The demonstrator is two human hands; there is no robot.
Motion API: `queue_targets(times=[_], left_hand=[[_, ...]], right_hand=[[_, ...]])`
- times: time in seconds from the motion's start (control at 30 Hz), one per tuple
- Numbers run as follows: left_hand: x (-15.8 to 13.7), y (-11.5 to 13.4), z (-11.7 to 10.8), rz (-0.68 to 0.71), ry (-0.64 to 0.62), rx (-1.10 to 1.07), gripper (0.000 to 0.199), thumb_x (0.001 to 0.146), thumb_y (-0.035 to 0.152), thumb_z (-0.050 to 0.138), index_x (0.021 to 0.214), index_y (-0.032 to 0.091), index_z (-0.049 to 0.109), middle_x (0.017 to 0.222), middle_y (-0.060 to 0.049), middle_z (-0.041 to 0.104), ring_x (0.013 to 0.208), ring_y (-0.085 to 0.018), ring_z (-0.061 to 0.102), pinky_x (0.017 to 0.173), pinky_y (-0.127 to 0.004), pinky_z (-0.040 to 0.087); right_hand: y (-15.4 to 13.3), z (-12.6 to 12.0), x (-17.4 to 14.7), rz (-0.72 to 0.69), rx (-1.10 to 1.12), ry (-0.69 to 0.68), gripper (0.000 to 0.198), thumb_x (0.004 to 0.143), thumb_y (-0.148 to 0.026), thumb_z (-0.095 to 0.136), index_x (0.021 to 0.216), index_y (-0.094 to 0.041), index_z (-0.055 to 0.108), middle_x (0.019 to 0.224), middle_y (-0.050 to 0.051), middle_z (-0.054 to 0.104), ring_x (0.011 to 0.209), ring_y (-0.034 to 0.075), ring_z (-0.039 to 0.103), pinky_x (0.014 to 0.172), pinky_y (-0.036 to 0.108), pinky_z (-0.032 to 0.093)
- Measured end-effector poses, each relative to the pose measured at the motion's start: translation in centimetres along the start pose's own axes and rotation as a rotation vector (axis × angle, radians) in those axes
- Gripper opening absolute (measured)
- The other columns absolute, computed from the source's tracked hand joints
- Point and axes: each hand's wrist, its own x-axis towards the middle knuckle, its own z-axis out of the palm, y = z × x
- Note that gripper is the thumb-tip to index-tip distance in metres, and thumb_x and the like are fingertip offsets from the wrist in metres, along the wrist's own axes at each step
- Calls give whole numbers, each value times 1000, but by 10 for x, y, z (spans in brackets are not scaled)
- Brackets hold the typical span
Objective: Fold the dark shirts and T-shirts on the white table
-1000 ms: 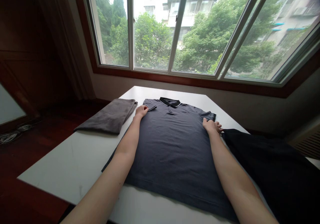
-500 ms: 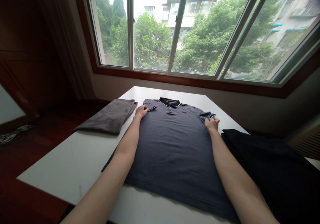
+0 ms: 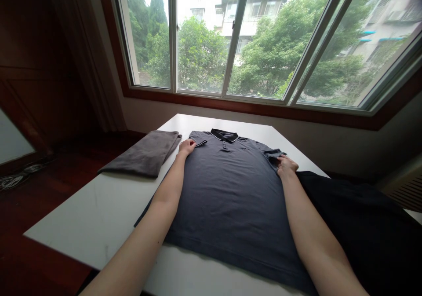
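Observation:
A dark grey polo shirt with a black collar lies flat, front up, on a white table. My left hand is closed on the shirt's left sleeve, near its white-trimmed edge. At the shirt's other side my right hand pinches the right sleeve, which is bunched under the fingers. Both forearms reach out over the shirt's sides.
A folded grey garment lies left of the shirt near the table's left edge. A black garment is spread at the right, touching the shirt. A wide window runs behind the table. Dark wooden floor lies to the left.
My right hand slid right along the right sleeve and closed on it, gathering the cloth. My left hand has stayed on the left sleeve.

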Motion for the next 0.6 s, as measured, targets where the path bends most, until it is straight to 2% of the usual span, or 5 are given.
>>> queue_targets(times=[0.17, 0.4, 0.6], left_hand=[[1, -2, 1, 17, 0, -16, 23, 90, 38, 56, 103, 30, 73, 110, 1, 72, 109, -20, 62, 98, -29, 43], [1, 0, -2, 11, -22, -32, 22, 89, 36, 58, 104, 29, 73, 112, -1, 71, 113, -22, 61, 101, -30, 42], [-1, 2, -3, 15, -25, -6, 23, 90, 37, 55, 105, 29, 72, 113, 0, 71, 111, -20, 61, 97, -27, 42]], right_hand=[[-1, 1, 2, 38, -31, -12, 29, 52, 1, 65, 74, -16, 57, 65, -5, 56, 61, 12, 59, 57, 25, 57], [2, 3, -8, -46, -144, -24, 24, 53, -3, 64, 74, -15, 60, 78, -1, 61, 88, 20, 64, 85, 36, 55], [3, 3, -10, -174, -259, -22, 37, 58, -9, 56, 95, -12, 62, 102, 8, 62, 111, 25, 58, 98, 37, 48]])
